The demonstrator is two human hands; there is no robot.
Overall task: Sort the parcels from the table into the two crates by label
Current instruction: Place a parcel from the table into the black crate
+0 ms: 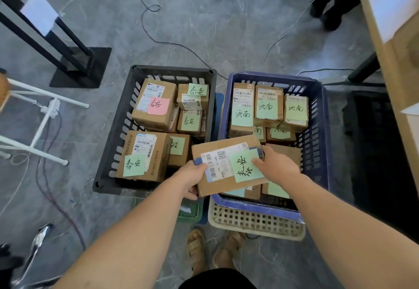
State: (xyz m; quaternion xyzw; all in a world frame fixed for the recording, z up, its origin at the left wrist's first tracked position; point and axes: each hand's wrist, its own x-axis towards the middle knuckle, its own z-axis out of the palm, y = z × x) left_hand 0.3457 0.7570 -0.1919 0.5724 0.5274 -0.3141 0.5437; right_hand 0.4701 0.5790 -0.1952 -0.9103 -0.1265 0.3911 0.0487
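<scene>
I hold a flat cardboard parcel [217,184] with a white shipping label and a green handwritten note between both hands, above the gap between the two crates. My left hand [191,178] grips its left end. My right hand [275,167] grips its right side, thumb on the green note. The black crate [118,116] on the left holds several cardboard parcels with green notes and one pink note. The blue crate [317,116] on the right holds several parcels with green notes bearing a different word.
The blue crate rests on a beige perforated basket [256,223]. A wooden table edge [394,46] runs along the right. A black stand base [79,66] and a white frame [43,112] stand at left. Cables cross the grey floor. My sandalled feet [213,250] are below.
</scene>
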